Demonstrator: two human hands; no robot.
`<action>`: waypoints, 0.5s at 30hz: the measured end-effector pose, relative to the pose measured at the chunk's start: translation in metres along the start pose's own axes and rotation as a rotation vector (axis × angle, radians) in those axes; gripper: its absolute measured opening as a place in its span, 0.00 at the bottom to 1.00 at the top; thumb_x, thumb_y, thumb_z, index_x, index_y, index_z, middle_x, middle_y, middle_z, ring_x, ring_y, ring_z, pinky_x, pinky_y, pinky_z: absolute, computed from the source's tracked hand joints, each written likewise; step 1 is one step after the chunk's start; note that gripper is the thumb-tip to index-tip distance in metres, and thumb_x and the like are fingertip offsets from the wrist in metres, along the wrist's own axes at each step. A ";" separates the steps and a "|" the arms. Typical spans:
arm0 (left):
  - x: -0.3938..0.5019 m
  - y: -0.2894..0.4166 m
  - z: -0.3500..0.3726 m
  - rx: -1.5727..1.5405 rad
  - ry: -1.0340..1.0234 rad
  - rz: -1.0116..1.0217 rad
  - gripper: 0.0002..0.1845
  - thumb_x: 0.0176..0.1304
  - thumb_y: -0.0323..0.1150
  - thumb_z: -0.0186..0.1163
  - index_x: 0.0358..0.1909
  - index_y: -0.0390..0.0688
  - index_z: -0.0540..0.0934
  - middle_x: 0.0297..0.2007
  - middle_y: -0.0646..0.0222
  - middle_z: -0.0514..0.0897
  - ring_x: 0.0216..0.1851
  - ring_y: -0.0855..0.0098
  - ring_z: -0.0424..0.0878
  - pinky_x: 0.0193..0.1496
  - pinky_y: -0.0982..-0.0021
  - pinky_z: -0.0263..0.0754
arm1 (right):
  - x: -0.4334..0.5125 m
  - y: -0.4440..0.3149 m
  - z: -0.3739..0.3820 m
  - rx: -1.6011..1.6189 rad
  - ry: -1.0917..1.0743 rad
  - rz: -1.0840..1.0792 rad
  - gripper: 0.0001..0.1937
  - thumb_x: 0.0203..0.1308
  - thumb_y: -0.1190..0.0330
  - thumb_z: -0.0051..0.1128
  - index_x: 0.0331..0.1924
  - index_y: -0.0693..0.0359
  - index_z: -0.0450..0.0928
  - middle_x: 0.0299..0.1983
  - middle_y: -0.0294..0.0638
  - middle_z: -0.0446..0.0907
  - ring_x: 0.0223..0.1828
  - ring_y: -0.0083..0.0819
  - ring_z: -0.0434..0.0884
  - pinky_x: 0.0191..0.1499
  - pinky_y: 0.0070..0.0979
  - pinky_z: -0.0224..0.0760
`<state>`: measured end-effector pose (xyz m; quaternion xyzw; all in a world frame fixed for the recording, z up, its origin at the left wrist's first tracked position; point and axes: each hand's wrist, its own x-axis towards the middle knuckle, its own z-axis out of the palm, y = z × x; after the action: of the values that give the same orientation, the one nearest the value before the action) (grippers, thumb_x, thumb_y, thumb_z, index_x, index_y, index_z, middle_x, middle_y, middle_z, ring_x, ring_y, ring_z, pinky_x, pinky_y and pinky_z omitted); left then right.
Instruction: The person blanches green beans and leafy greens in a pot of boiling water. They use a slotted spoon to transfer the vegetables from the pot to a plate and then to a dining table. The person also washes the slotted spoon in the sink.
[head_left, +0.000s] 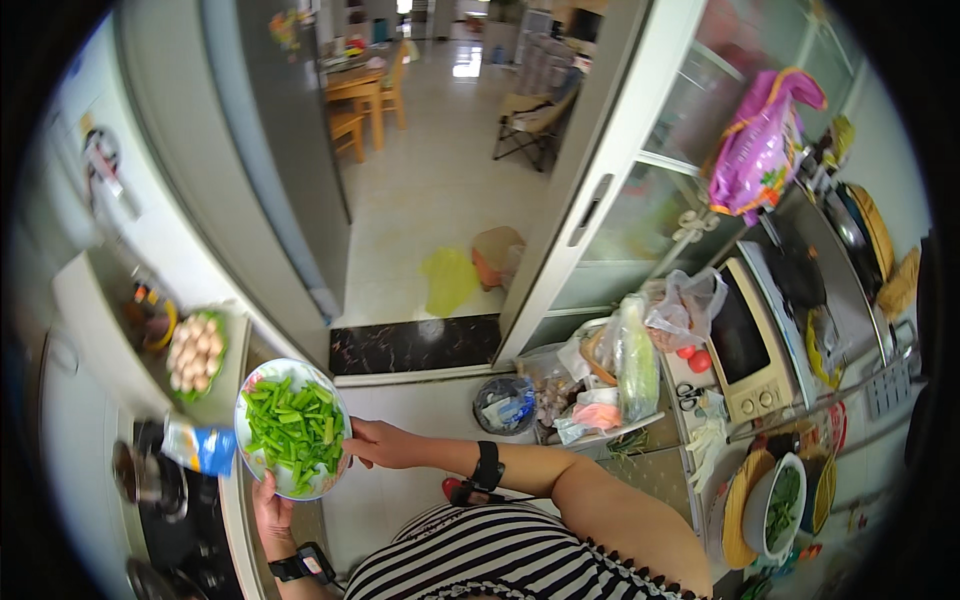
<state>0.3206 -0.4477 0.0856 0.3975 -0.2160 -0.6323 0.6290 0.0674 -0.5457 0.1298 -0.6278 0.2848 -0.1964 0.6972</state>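
Observation:
Both my hands hold a white plate with a floral rim (281, 367), left of my body beside the counter. Cut green stalk pieces (292, 429), which look like celery, are heaped in it. My left hand (272, 508) grips the near edge, its thumb at the rim. My right hand (379, 444) grips the right edge; its fingers are partly hidden. A blue and white packet (201, 445) lies just left of the plate, next to the black stove (176, 517). Beyond the plate, light brown eggs (196, 352) sit in a green holder on the counter.
A tiled floor (397, 427) leads to a black marble threshold (416, 345) and an open sliding door (592, 210). A lined waste bin (504, 405) stands near the doorway. The right counter carries bagged vegetables (637, 360), a microwave (750, 341) and a white bowl of leafy greens (801, 487).

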 end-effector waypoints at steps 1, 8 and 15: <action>0.024 -0.007 0.014 0.020 -0.036 -0.027 0.42 0.51 0.44 0.67 0.63 0.37 0.58 0.58 0.61 0.69 0.58 0.62 0.69 0.57 0.60 0.68 | -0.005 0.000 -0.019 0.011 0.057 -0.005 0.17 0.66 0.63 0.40 0.53 0.64 0.63 0.27 0.35 0.72 0.22 0.20 0.69 0.27 0.21 0.65; 0.182 -0.028 0.075 0.030 -0.265 -0.193 0.31 0.59 0.37 0.60 0.61 0.37 0.62 0.57 0.62 0.72 0.57 0.63 0.71 0.58 0.61 0.67 | 0.016 0.014 -0.138 0.125 0.337 0.040 0.13 0.64 0.66 0.42 0.47 0.66 0.66 0.27 0.37 0.73 0.23 0.21 0.70 0.27 0.21 0.65; 0.373 -0.019 0.113 0.095 -0.453 -0.357 0.27 0.62 0.37 0.57 0.59 0.37 0.64 0.56 0.64 0.72 0.56 0.65 0.71 0.58 0.62 0.67 | 0.098 0.021 -0.236 0.260 0.593 0.034 0.11 0.64 0.66 0.43 0.44 0.64 0.67 0.23 0.33 0.70 0.22 0.18 0.69 0.24 0.17 0.62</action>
<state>0.2612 -0.8313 0.0513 0.3070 -0.3071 -0.7947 0.4240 -0.0114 -0.7848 0.0828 -0.4442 0.4585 -0.3940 0.6612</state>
